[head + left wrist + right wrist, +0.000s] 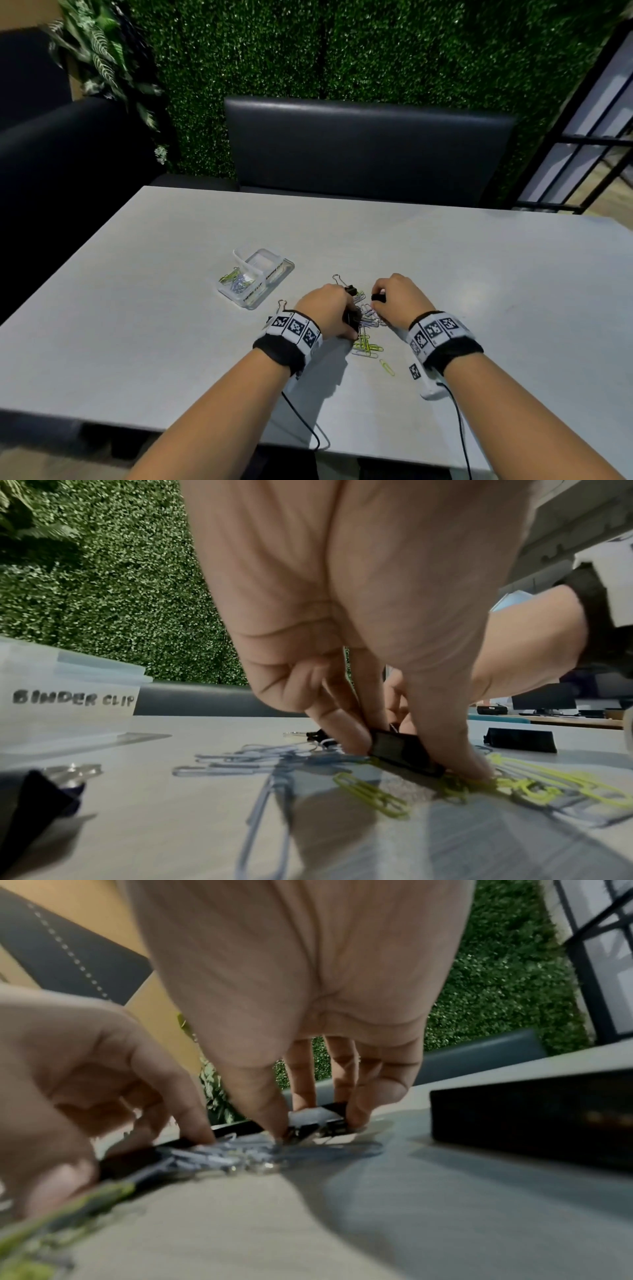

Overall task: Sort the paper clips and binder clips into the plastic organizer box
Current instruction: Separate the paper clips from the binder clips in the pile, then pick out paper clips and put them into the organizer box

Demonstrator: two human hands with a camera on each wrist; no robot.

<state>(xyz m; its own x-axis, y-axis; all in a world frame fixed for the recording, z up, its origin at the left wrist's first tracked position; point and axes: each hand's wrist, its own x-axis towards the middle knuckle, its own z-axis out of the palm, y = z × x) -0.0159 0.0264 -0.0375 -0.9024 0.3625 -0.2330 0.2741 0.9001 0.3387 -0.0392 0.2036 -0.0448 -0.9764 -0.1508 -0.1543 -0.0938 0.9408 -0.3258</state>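
A clear plastic organizer box (270,291) stands open on the grey table, with paper clips in its near-left compartment; one side reads "BINDER CLIP" (72,697). A pile of yellow and silver-blue paper clips (368,337) lies between my hands. My left hand (349,325) pinches a black binder clip (400,750) between thumb and fingers, low on the pile. My right hand (378,302) grips another black binder clip (322,1121) with thumb and fingertips on the table. Loose binder clips lie near the pile (348,288) and left of my left wrist (280,306).
A further black binder clip (534,1118) lies close on the right of my right hand. A single yellow paper clip (387,367) sits apart, nearer me. Cables run from both wristbands over the table's front edge. A dark bench (366,147) stands behind the table.
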